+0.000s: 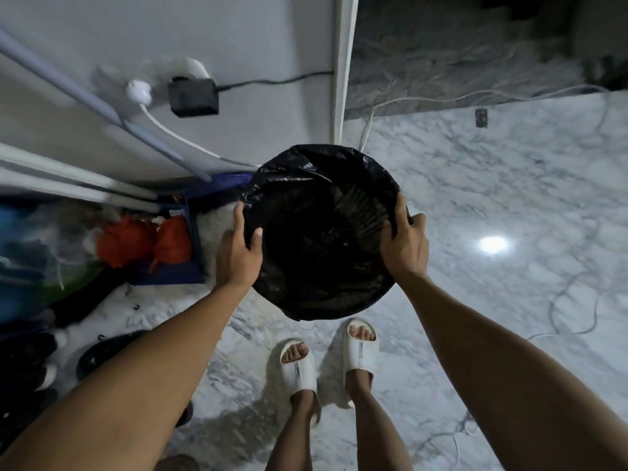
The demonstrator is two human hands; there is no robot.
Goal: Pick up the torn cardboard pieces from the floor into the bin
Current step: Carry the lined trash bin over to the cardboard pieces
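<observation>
Far left: blurred clutter against the wall, incl. blue/green bags, two orange bundles in a dark blue crate, dark shoes lower down. Above that, pale pipes slanting along wall, white plug w/ white cable, black box w/ thin black lead going right to a white door frame.

Centre-left: left hand grips near-left rim of bin; fingers wrapped over outer side, thumb hooked over rim onto black liner. Clenched on the bin, not released.

Centre: bin round, lined w/ black plastic bag, mouth facing camera, held between both hands above the feet. Whether it touches the floor: can't tell. Inside mostly dark; ribbed grey inner wall showing upper right. Contents not readable, no cardboard pieces made out in or around it.

Below bin: two feet in white slides, standing on white marble-look floor, toes pointing toward bin.

Centre-right: right hand grips near-right rim, thumb inside over liner, other fingers curled round outside. Also clenched on the bin.

Right: open floor w/ bright light reflection, thin white cables looping across, small dark object near the top right, too small to identify.
</observation>
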